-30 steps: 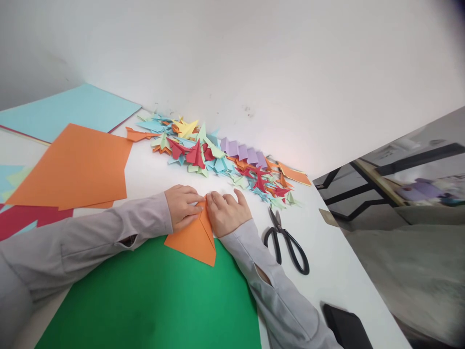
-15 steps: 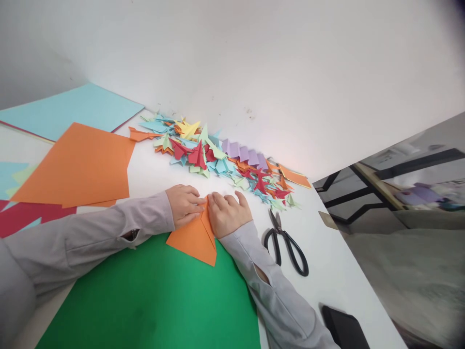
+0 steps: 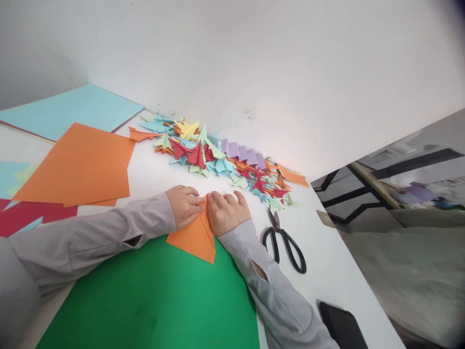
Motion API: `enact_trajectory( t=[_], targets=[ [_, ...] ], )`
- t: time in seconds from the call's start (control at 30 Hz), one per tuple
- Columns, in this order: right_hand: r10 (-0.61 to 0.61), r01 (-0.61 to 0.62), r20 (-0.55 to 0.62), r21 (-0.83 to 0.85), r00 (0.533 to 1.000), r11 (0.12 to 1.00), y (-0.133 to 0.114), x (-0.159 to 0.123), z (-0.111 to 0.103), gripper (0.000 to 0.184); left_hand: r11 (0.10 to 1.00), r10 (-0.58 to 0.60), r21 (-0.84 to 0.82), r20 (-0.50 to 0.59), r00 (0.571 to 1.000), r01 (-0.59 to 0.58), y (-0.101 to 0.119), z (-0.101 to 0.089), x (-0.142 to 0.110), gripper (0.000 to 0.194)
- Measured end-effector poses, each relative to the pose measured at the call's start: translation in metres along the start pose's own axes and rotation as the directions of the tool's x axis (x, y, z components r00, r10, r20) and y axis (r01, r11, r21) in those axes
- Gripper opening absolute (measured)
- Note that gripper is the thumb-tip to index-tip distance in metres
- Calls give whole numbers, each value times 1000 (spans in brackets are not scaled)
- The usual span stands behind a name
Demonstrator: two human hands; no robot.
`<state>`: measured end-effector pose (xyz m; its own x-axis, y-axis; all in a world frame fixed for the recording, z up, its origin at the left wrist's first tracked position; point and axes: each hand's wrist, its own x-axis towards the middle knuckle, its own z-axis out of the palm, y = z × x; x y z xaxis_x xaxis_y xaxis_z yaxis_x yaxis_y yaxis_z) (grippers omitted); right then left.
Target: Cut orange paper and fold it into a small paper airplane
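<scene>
A partly folded sheet of orange paper [image 3: 193, 239] lies over the far part of a green sheet [image 3: 156, 295], its narrow tip pointing away from me and a crease running down its right side. My left hand [image 3: 185, 206] holds the paper near the tip with bent fingers. On the other edge, my right hand [image 3: 229, 211] presses with curled fingers, the index finger close to the tip and the little finger raised. Both sets of fingertips nearly meet at the fold and hide part of it.
Black-handled scissors [image 3: 284, 241] lie right of my right hand. Many small folded paper planes [image 3: 196, 154] are heaped along the wall, beside a purple pleated strip [image 3: 243, 153]. Orange sheets [image 3: 80, 167] and blue sheets [image 3: 72, 110] lie left. A black phone-like object [image 3: 342, 325] rests near the table's right edge.
Almost nothing differs. The view has shifted very slightly; both hands keep their places on the orange paper.
</scene>
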<state>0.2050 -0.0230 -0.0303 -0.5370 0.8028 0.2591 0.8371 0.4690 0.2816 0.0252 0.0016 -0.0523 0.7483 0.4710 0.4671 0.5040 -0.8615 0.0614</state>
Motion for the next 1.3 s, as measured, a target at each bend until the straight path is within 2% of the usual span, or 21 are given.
enact_trajectory(
  t=[0.4,0.57,0.93,1.1,1.3],
  targets=[
    [40,-39,-17,57,999,998,0,-1,1,37,1000,6,13,12,1000,-7,2,-3,1,27],
    [21,-21,6,80,1000,997,2,-1,2,38,1000,15,16,19,1000,-16,1,-4,1,27],
    [94,-97,32,130,995,987,-2,-1,6,38,999,17,33,26,1000,-18,0,-1,0,27],
    [151,-155,39,159,988,975,-4,0,4,44,999,14,49,14,1000,-15,1,-2,1,25],
    [153,-160,59,149,986,976,-6,0,3,36,997,4,78,-2,1000,-4,3,-4,1,27]
  ],
)
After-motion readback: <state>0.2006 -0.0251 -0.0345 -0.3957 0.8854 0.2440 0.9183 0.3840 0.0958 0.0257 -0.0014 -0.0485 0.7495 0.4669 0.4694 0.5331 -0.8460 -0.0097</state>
